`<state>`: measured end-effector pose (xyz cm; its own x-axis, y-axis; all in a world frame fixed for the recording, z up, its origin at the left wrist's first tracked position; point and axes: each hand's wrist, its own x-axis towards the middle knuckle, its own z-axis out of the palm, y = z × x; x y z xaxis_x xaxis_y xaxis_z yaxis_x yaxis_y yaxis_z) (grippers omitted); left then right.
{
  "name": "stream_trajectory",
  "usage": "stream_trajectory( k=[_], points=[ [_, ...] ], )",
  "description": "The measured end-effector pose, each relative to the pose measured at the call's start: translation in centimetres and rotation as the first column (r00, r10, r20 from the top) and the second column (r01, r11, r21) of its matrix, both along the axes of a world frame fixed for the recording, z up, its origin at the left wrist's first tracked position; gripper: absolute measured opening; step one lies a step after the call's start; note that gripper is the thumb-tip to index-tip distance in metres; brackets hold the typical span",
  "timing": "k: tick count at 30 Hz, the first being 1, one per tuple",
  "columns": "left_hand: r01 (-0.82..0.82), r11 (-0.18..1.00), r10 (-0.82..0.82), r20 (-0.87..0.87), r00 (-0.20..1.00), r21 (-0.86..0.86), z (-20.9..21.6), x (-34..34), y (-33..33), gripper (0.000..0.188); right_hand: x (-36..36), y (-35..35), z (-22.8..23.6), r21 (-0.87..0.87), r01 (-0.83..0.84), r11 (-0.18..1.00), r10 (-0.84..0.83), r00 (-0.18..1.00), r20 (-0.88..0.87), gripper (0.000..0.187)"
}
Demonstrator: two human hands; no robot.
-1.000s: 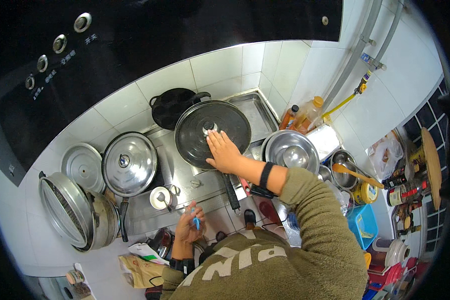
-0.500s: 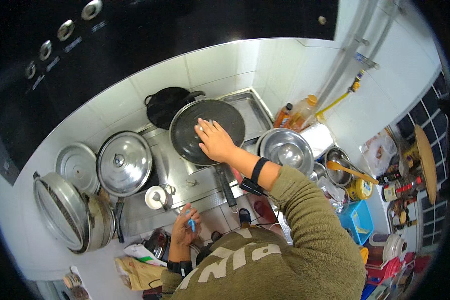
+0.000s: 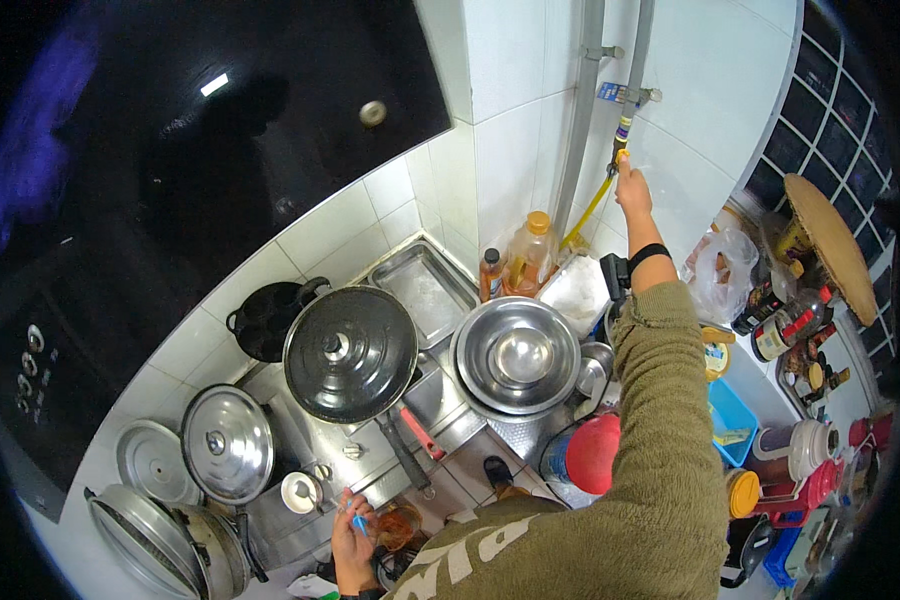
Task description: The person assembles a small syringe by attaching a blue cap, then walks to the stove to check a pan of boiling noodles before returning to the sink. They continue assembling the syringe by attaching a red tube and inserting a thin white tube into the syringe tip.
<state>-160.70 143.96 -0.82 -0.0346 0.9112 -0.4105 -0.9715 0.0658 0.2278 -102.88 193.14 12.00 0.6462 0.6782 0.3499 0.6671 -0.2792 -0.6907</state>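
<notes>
My right hand (image 3: 632,190) reaches far up to the wall pipe, its fingers closed on the yellow handle of a valve (image 3: 623,156) where a yellow hose (image 3: 592,212) joins. Low in front of the stove, my left hand (image 3: 350,552) is closed around a small light-blue thing (image 3: 359,523) whose kind I cannot make out. A long-handled frying pan (image 3: 406,458) sits on the stove under a dark lid (image 3: 355,368) with a knob. Beside it stands a second pan with a shiny steel lid (image 3: 228,440).
Nested steel bowls (image 3: 470,372) and an orange-capped bottle (image 3: 533,250) stand below the pipe. A metal tray (image 3: 425,290) lies behind the stove, near a black pan (image 3: 270,315). A small white cup (image 3: 300,492) is at the stove's front. At right are a blue basket (image 3: 733,415) and sauce bottles (image 3: 775,333).
My right hand has left the frying pan's lid and moved up and right to the valve. The view has swung right. My left hand still holds the small blue thing.
</notes>
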Motion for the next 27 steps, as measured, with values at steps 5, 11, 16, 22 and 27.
stream_trajectory(
  k=[5,11,16,22,27],
  points=[
    [-0.008,0.999,0.007,-0.022,1.000,-0.040,1.0,1.6,0.6,0.036,-0.2,-0.3,2.0,-0.099,0.040,0.994,0.005,0.909,0.416,0.059],
    [-0.052,0.997,0.051,-0.011,0.999,-0.049,0.5,2.4,0.6,0.037,2.7,1.4,0.7,-0.025,-0.064,0.998,0.069,0.932,0.356,0.056],
    [-0.055,0.992,0.053,-0.023,0.998,-0.117,0.2,2.7,0.5,0.038,4.4,4.8,-1.1,0.461,-0.166,0.872,0.486,0.170,-0.857,0.052],
    [0.027,0.999,-0.033,-0.138,0.990,-0.047,0.4,2.4,-0.3,0.039,0.5,1.1,0.4,0.444,-0.301,0.844,0.515,0.221,-0.829,0.048],
    [0.039,0.999,-0.039,-0.072,0.997,0.001,-0.3,1.3,-2.1,0.040,-15.3,-8.3,0.3,0.256,-0.685,0.682,0.639,0.389,-0.664,0.043]
  ],
)
